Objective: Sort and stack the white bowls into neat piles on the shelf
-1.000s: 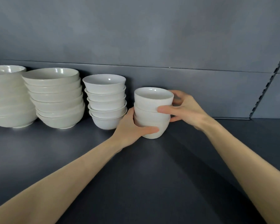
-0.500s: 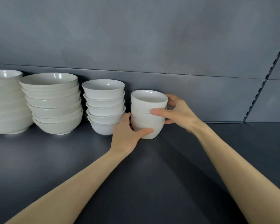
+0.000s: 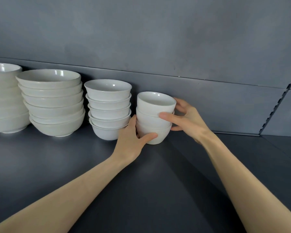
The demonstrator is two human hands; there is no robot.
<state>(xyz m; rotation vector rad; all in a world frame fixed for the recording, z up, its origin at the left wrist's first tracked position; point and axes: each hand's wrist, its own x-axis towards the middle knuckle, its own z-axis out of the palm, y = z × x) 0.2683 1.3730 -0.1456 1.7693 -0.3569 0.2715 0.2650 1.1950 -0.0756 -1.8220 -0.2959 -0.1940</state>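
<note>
Right now both hands are on the small stack, three deep white bowls nested upright, sitting just right of the frame's centre. It stands on the dark grey shelf, close to the wall at the back.

The left hand comes in from the lower left and grips the bottom bowl. Its thumb curls across the front of that bowl, low down. Its fingers go round the far left side and are hidden, so I cannot tell how they lie.

The right hand reaches in from the lower right and holds the stack higher up. Its thumb presses flat on the front of the middle bowl. Its fingers are spread apart and curved round the right and back: one sits near the top bowl's rim, another touches the bottom bowl.

Just left of it, the second stack holds five slightly wider bowls. The back of the left hand lies against that stack's lower bowls, though I cannot tell whether the two stacks touch. Further left sits the wide stack of several broad bowls, leaning a little. The edge stack is cut off at the frame's left side.

At the right, a slotted rail runs slantwise up the wall.
</note>
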